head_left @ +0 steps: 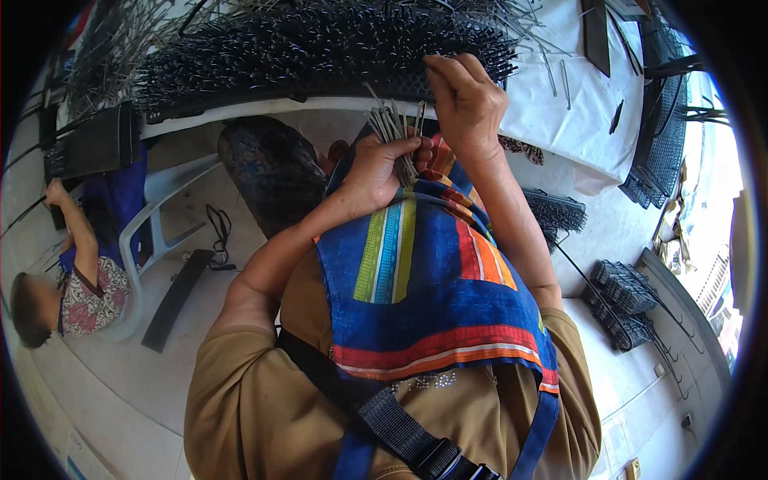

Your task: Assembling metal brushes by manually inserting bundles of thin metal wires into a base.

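Note:
My left hand (378,166) is closed around a bundle of thin silvery metal wire pieces (387,120), held upright over my lap. Their upper ends fan out above the thumb, and one looped piece stands apart to the right. My right hand (474,108) is raised beside the front right part of a long black perforated panel (320,60), which bristles with dark prongs. Its index finger and thumb are bent toward each other at the panel's edge. Whatever may be between those fingertips is too small to tell. A blue striped apron (432,272) covers my lap.
More loose wire pieces (104,72) lie heaped at the far left, others on the white-covered table (576,120). At left, another person (88,280) sits on a pale plastic chair (152,216), one hand on a dark bar. Black bristled pieces (620,296) lie on the floor at right.

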Available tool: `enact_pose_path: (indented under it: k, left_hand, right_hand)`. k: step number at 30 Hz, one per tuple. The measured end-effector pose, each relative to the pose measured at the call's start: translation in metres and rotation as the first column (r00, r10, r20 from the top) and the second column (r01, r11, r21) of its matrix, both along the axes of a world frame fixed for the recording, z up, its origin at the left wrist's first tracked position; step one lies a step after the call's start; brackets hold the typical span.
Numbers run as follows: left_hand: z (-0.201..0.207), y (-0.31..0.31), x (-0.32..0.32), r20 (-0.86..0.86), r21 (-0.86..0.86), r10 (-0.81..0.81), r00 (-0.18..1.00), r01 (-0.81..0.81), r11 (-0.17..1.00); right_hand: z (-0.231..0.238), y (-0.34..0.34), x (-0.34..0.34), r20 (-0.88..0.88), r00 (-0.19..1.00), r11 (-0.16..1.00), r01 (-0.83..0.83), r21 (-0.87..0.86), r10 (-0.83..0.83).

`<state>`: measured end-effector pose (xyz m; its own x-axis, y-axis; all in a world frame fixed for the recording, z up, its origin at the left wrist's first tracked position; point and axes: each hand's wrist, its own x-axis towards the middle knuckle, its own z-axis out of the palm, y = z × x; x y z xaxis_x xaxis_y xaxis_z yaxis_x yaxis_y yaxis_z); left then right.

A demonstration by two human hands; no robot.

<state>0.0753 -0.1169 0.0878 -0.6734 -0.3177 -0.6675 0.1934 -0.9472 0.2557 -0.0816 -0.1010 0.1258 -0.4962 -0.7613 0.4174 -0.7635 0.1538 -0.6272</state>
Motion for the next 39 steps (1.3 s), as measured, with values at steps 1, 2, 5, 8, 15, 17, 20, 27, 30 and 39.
enact_pose_path:
  k: [1, 2, 5, 8, 15, 17, 20, 27, 30, 39]
  left_hand:
    - [0.001, 0.0, 0.0, 0.02, 0.018, -0.003, 1.0, 0.002, 1.0]
    - [0.001, 0.0, 0.0, 0.021, 0.019, -0.002, 1.0, 0.001, 1.0]
    - [0.002, -0.001, 0.0, 0.025, 0.004, 0.009, 1.0, -0.009, 1.0]
    - [0.001, -0.001, 0.0, 0.004, 0.004, 0.018, 1.0, -0.018, 1.0]
    - [0.015, -0.001, -0.007, -0.091, -0.036, 0.0, 0.996, -0.003, 0.999]
    - [0.013, 0.0, -0.006, -0.082, -0.048, -0.004, 0.997, 0.001, 0.999]
    - [0.002, 0.001, 0.0, -0.031, -0.089, 0.02, 0.999, -0.023, 0.996]
    - [0.0, 0.006, -0.003, 0.036, -0.104, -0.011, 0.999, 0.015, 0.994]
    - [-0.005, 0.006, -0.001, 0.029, -0.124, -0.023, 0.999, 0.026, 0.992]
    - [-0.003, 0.004, -0.002, 0.027, -0.132, -0.003, 1.0, 0.006, 0.991]
  right_hand:
    - [0.001, -0.005, -0.003, -0.111, 0.989, 0.995, -0.098, -0.009, 0.096]
    - [0.001, -0.008, -0.004, -0.22, 0.956, 0.98, -0.199, -0.007, 0.192]
    - [-0.004, -0.006, -0.002, -0.286, 0.935, 0.978, -0.198, 0.06, 0.207]
    - [-0.004, 0.009, -0.002, -0.224, 0.967, 0.988, -0.138, -0.073, 0.118]
    - [-0.019, 0.036, 0.009, 0.816, 0.577, 0.994, -0.099, 0.044, 0.021]
    - [-0.017, 0.036, 0.008, 0.88, 0.475, 0.999, -0.039, 0.011, 0.009]
    - [-0.005, 0.032, -0.001, 0.846, 0.533, 0.983, 0.154, -0.102, 0.004]
    - [-0.003, 0.011, -0.016, 0.566, 0.824, 0.931, 0.186, -0.314, 0.027]
    - [-0.001, 0.005, -0.016, 0.144, 0.989, 0.959, 0.011, -0.283, 0.031]
    - [0.019, 0.006, -0.009, -0.213, 0.794, 0.812, -0.583, -0.001, 0.569]
